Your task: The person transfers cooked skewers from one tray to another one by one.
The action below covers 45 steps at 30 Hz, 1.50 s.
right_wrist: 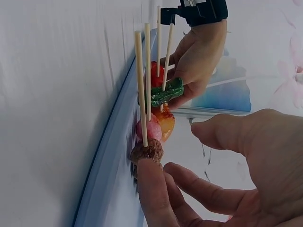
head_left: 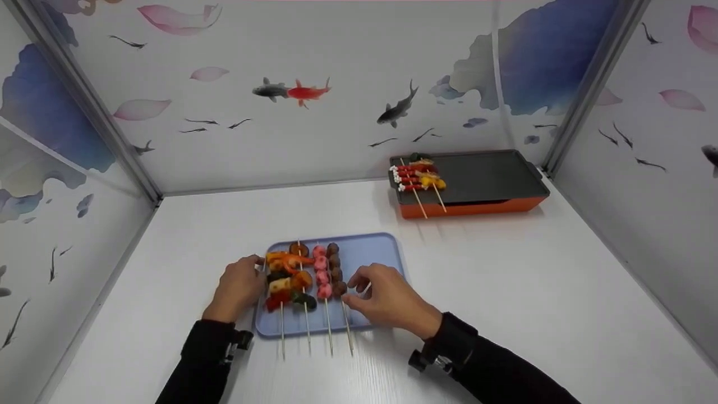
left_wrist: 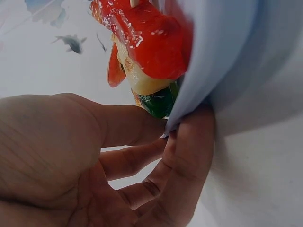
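My left hand (head_left: 238,286) pinches the left rim of a blue tray (left_wrist: 208,61), thumb on the upper side and fingers under it. On the tray (head_left: 370,247) lie several food skewers, their sticks pointing toward me. Two are mixed skewers (head_left: 280,284) at the left, with red, pale, green and orange pieces. Beside them are a pink ball skewer (head_left: 322,276) and a brown meatball skewer (head_left: 335,273). My right hand (head_left: 390,297) hovers at the meatball skewer's right side, thumb and fingers apart. In the right wrist view, its fingertips overlap the lowest meatball (right_wrist: 147,152).
A grill (head_left: 482,179) with a black plate and orange base stands at the back right. Skewers (head_left: 418,175) lie on its left end, sticks overhanging the front edge. Printed panels (head_left: 348,45) enclose the white table (head_left: 224,219) at the back and sides.
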Each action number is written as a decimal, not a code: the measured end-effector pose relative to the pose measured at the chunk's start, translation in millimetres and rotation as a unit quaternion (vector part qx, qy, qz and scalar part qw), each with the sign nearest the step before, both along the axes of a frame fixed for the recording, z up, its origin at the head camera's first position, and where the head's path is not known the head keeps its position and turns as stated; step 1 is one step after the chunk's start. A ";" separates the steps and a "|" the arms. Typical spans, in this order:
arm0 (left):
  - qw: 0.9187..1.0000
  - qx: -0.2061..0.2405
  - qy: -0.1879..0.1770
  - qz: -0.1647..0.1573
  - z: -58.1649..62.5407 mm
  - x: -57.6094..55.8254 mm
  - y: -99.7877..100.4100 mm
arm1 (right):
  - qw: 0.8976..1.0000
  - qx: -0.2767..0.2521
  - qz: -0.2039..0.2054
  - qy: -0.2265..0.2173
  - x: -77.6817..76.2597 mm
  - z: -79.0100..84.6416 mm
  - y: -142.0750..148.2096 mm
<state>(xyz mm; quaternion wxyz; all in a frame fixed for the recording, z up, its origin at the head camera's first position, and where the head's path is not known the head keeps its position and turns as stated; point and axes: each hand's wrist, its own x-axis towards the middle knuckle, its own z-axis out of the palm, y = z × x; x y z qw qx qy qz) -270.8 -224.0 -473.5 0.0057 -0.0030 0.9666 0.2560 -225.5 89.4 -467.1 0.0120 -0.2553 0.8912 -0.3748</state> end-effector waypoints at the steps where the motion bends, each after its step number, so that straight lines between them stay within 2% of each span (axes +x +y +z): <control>1: 1.000 -0.001 0.001 0.000 0.0 0.0 -0.1 | 1.000 -0.002 -0.002 -0.002 -0.4 0.3 0.1; 6: 1.000 0.002 -0.007 0.005 -0.4 -0.2 -0.6 | 1.000 0.002 -0.008 -0.001 -1.5 1.4 -0.2; 14: 1.000 0.005 -0.009 0.007 -0.7 -0.5 -0.8 | 0.999 0.011 0.001 0.032 -5.0 3.5 1.6; 27: 1.000 0.011 -0.007 0.003 -1.9 -1.9 -1.7 | 0.989 0.016 0.004 0.147 -18.5 10.6 11.8; 33: 1.000 0.013 -0.002 0.001 -0.7 -2.4 -1.4 | 0.983 0.022 -0.025 0.182 -30.7 14.7 19.2; 39: 1.000 0.015 -0.006 -0.001 -1.6 -2.8 -1.7 | 0.980 0.014 -0.064 0.189 -42.0 16.9 29.8; 45: 1.000 0.012 -0.004 -0.002 -3.6 -2.9 -2.1 | 0.976 0.001 -0.085 0.203 -51.6 18.5 40.6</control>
